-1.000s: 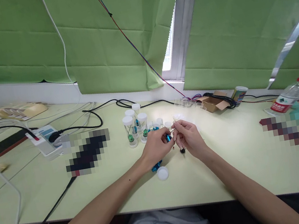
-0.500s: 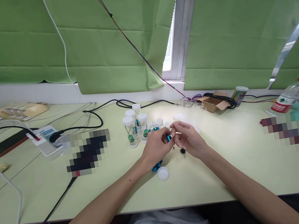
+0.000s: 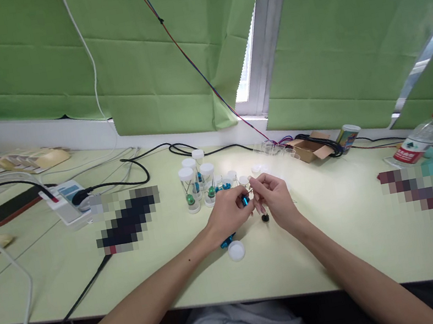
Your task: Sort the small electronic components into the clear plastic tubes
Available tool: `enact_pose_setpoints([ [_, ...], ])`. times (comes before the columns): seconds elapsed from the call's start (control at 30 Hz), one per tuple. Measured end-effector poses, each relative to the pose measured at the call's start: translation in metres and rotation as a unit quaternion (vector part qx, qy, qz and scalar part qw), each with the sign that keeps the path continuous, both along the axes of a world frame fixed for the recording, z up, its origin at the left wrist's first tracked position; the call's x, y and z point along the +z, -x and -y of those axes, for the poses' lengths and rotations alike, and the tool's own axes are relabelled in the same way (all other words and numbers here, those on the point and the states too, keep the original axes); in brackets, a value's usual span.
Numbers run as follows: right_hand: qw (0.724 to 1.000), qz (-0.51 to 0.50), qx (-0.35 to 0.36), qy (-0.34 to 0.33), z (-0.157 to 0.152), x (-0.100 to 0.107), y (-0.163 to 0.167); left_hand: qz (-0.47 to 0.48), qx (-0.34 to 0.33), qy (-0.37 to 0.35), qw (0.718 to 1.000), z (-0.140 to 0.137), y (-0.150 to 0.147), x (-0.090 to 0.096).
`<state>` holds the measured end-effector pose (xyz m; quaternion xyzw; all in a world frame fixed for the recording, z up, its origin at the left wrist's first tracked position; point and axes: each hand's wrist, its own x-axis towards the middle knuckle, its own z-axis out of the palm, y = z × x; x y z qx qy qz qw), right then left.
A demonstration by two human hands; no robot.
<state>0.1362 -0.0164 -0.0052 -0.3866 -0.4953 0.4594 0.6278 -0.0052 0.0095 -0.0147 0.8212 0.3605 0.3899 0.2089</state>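
Although partly covered by fingers, found small shiny blue metallic piece (image 3: 245, 200) pinched in grip of bare left hand (image 3: 227, 208), over pale yellow-green tabletop (image 3: 339, 241). Noted bare right hand (image 3: 277, 201) just beside, with thumb and fingertips close together; cannot tell whether pinching anything thin. Observed small round black part (image 3: 265, 218) at right fingertips; could not confirm contact. Logged round white plastic cap (image 3: 236, 251) lying nearer tabletop edge, just beside second blue metallic piece (image 3: 227, 241). Recorded upright clear tubes with white lids (image 3: 190, 189) beyond left hand, some containing green balls (image 3: 190, 200).
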Motion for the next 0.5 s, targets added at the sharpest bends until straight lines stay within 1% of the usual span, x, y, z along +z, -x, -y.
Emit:
enact_pose_setpoints([
  [0.27,1.0,-0.006,-0.01,0.016,-0.0008,-0.0016,-0.0003,-0.009,-0.004,-0.011,1.0,0.0003,-0.0004,-0.0009],
  [0.5,0.999,-0.022,-0.002,0.031,0.0003,0.0,-0.0006,-0.006,-0.01,-0.001,1.0,0.0006,-0.0006,-0.0014],
])
